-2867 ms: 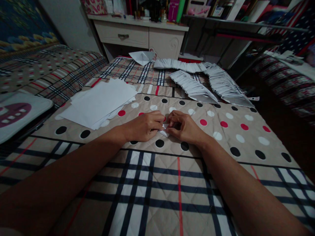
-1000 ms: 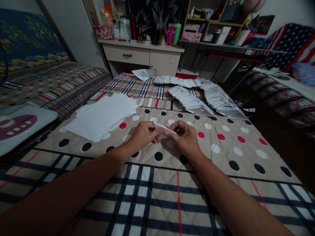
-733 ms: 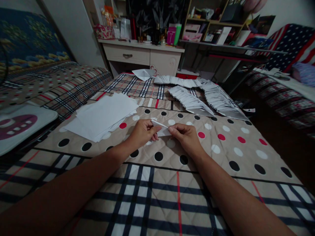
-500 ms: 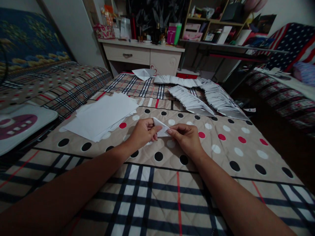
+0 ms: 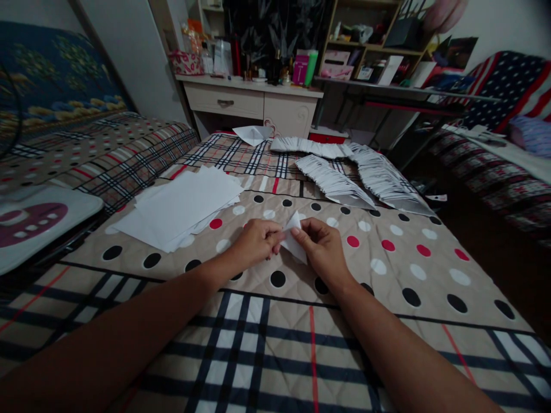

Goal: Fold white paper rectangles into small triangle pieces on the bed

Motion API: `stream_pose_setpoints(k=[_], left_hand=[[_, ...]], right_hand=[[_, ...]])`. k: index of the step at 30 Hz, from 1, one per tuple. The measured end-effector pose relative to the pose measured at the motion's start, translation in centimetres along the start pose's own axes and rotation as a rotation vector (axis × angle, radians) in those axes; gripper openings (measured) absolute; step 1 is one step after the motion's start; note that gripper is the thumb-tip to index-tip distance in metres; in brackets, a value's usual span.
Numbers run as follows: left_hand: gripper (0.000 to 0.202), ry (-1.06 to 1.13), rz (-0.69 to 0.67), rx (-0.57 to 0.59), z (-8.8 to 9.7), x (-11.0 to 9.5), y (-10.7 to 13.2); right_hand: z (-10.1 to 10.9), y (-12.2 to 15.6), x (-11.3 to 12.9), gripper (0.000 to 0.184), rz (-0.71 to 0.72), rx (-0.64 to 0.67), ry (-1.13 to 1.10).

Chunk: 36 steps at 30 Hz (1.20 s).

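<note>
Bed covered in paper, one small folded piece in hand.

So the bed [image 5: 284, 338] fills most of the view, plaid and dots all over, with a pale dresser [image 5: 210, 98] past its far end. A long bent row [image 5: 381, 175] of folded white paper sits toward the far right, a pile [image 5: 185, 201] of flat sheets is over on the left, and a shorter row [image 5: 333, 180] lies inside the bend. Hands are mid-bed: right hand [image 5: 325, 246] has the folded piece [image 5: 295, 238] pinched, thumb on top, a point sticking up; left hand [image 5: 260, 238] has fingertips at the piece's left edge, can't tell if they're gripping or just touching.
</note>
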<state>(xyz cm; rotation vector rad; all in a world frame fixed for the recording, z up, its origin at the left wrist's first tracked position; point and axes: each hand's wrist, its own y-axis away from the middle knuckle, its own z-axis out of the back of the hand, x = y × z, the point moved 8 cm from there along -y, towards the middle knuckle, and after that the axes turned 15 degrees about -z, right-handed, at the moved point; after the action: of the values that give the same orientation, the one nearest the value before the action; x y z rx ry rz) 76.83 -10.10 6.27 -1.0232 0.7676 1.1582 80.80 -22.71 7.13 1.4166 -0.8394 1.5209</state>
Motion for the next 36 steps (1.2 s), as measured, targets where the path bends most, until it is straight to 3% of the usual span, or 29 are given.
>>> stream_pose_setpoints(k=[6, 10, 16, 24, 36], left_hand=[[0.031, -0.180, -0.141, 0.206, -1.4, -1.2, 0.2], [0.029, -0.250, -0.189, 0.249, -1.8, -1.2, 0.4], [0.036, -0.240, -0.202, 0.134, -1.2, -1.7, 0.2], [0.038, -0.088, -0.124, -0.100, 0.8, -1.0, -0.3], [0.036, 0.083, -0.019, -0.155, 0.7, -0.2, -0.1]], right_hand=[[0.8, 0.5, 0.5, 0.043, 0.042, -0.102, 0.094], [1.4, 0.5, 0.3, 0.048, 0.015, -0.157, 0.087], [1.9, 0.0, -0.4, 0.048, -0.023, -0.167, -0.065], [-0.2, -0.3, -1.0, 0.037, -0.053, 0.096, -0.257], [-1.0, -0.2, -0.8, 0.030, -0.067, 0.206, -0.253]])
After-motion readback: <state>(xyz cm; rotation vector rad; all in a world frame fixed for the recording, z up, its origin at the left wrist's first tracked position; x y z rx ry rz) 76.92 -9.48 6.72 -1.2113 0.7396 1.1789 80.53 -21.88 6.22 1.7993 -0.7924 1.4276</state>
